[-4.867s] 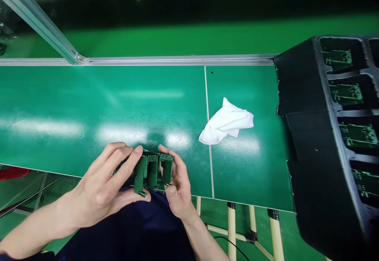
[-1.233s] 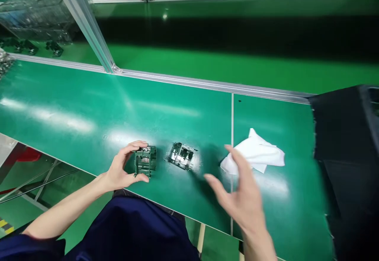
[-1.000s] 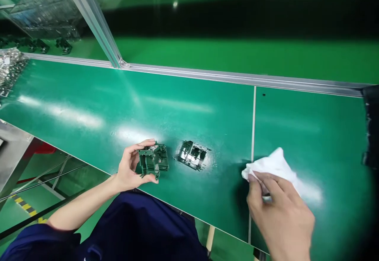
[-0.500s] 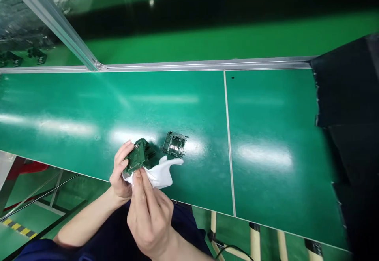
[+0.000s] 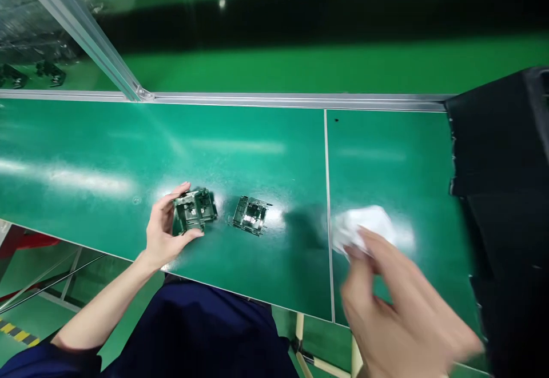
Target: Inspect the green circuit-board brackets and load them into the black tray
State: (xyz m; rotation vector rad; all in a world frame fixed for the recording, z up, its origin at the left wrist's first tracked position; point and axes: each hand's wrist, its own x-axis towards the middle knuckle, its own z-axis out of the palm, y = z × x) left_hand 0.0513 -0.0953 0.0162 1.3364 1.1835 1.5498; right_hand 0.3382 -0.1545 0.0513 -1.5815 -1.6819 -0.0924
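My left hand (image 5: 163, 232) grips a small green circuit-board assembly (image 5: 194, 210) between thumb and fingers, resting it on the green table (image 5: 107, 155) near the front edge. A second, similar assembly (image 5: 250, 215) lies on the table just to its right, untouched. My right hand (image 5: 394, 303) is blurred by motion at the lower right, its fingertips at a crumpled white cloth (image 5: 364, 226) lying on the table right of the seam. Whether the fingers still hold the cloth is unclear.
A tall black stack of trays (image 5: 501, 195) stands at the right edge. An aluminium rail (image 5: 257, 100) runs along the table's far side, with a slanted post (image 5: 72, 29) at the upper left. Small dark parts (image 5: 30, 75) lie beyond the rail at far left.
Half a second ago my right hand pressed the cloth against the assembly in my left hand. It has swung right with the cloth, back to the table, and the left hand has lowered its assembly.
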